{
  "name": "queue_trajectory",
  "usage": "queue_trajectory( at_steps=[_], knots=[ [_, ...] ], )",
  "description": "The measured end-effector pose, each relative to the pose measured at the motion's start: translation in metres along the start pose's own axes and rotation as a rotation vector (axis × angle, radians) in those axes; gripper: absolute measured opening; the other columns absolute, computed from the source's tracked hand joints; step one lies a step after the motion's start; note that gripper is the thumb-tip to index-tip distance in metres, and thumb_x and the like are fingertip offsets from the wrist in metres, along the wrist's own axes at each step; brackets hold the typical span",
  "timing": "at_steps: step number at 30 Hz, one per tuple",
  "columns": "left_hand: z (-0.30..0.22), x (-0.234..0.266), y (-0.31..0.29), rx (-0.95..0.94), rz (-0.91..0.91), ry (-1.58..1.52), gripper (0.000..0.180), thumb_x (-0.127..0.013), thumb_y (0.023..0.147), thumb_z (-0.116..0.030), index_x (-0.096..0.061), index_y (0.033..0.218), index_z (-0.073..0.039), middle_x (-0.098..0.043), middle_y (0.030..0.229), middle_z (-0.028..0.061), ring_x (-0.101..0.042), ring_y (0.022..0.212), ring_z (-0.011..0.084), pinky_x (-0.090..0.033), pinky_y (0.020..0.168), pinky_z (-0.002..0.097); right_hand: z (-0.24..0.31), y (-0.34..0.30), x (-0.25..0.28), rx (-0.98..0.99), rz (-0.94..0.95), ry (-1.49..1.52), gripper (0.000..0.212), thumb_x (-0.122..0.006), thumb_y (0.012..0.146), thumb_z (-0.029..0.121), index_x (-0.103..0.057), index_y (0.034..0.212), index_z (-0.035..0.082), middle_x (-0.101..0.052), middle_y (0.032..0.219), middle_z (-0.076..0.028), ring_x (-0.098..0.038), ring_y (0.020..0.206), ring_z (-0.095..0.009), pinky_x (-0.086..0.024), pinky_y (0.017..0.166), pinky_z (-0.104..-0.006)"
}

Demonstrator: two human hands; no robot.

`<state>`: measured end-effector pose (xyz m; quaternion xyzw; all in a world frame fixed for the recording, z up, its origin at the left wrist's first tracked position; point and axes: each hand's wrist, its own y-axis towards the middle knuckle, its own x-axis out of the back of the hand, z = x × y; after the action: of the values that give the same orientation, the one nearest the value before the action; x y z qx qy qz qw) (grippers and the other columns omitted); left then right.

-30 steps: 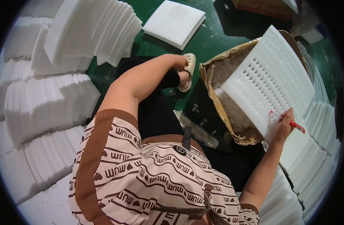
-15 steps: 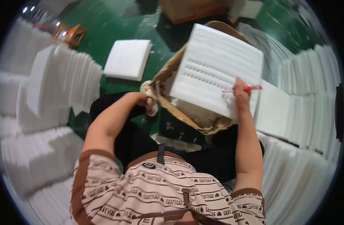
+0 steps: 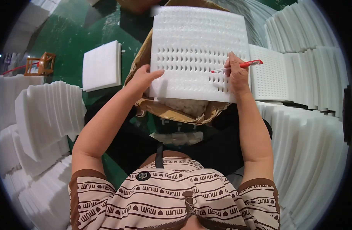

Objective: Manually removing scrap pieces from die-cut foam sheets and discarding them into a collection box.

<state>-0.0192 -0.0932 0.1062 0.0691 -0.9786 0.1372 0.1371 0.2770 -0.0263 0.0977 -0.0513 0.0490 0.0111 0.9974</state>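
Note:
A white foam sheet [image 3: 199, 42] with rows of crescent-shaped cuts lies across the top of a cardboard box [image 3: 156, 108] in front of me. My left hand [image 3: 143, 80] holds the sheet's left edge, thumb on top; its other fingers are partly hidden. In my right hand [image 3: 237, 74] is a red pen [image 3: 251, 64], gripped between thumb and fingers, its tip pointing left over the cut rows. That hand is over the sheet's right part. Below the sheet's near edge, loose white pieces [image 3: 187, 106] show inside the box.
Stacks of white foam sheets stand on my left [image 3: 55, 115] and right [image 3: 306, 145]. A perforated sheet [image 3: 270, 73] rests beside the box. Two stacked-looking white slabs [image 3: 101, 67] lie on the green floor [image 3: 70, 46], near a small wooden stool [image 3: 39, 64].
My left hand has come up from beside my leg to the sheet's left edge. The sheet now sits straighter before me. My right hand still holds the pen; the view has shifted.

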Motion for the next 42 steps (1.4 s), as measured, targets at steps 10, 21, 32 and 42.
queue_trajectory(
  at_steps=[10,21,32,42],
  knots=[
    [-0.015,-0.007,0.018,0.443,0.279,-0.519,0.047,-0.069,0.077,-0.014,-0.051,0.117,0.006,-0.061,0.104,0.0234,-0.063,0.089,0.0309,-0.053,0.077,0.0381,0.005,-0.019,-0.004,0.138,0.071,-0.166,0.038,-0.049,0.094,0.019,-0.052,0.060,0.002,-0.044,0.056,0.001,-0.036,0.053,-0.011,-0.033,0.051,-0.0245],
    [-0.028,-0.013,0.012,0.433,0.182,-0.468,0.039,-0.069,0.078,-0.009,-0.055,0.113,0.002,-0.064,0.096,0.0185,-0.064,0.078,0.0235,-0.054,0.069,0.0299,-0.013,-0.005,-0.032,0.586,0.310,-0.667,0.027,-0.051,0.086,0.005,-0.045,0.060,0.003,-0.038,0.055,0.000,-0.030,0.048,-0.014,-0.030,0.048,-0.0279],
    [-0.028,-0.014,0.006,0.375,0.203,-0.466,0.035,-0.068,0.079,-0.009,-0.056,0.111,0.002,-0.064,0.096,0.0178,-0.064,0.078,0.0226,-0.054,0.068,0.0297,-0.027,-0.004,-0.030,0.902,0.295,-0.440,0.025,-0.049,0.086,0.002,-0.045,0.062,0.006,-0.041,0.054,0.002,-0.032,0.046,-0.011,-0.029,0.045,-0.0253],
    [-0.015,-0.010,0.005,0.408,0.177,-0.465,0.037,-0.068,0.079,-0.009,-0.055,0.112,0.001,-0.064,0.095,0.0173,-0.064,0.077,0.0226,-0.055,0.068,0.0293,-0.016,-0.015,-0.043,0.571,0.330,-0.705,0.026,-0.050,0.087,0.006,-0.046,0.062,0.007,-0.044,0.056,0.002,-0.038,0.050,-0.010,-0.030,0.047,-0.0237]
  ],
)
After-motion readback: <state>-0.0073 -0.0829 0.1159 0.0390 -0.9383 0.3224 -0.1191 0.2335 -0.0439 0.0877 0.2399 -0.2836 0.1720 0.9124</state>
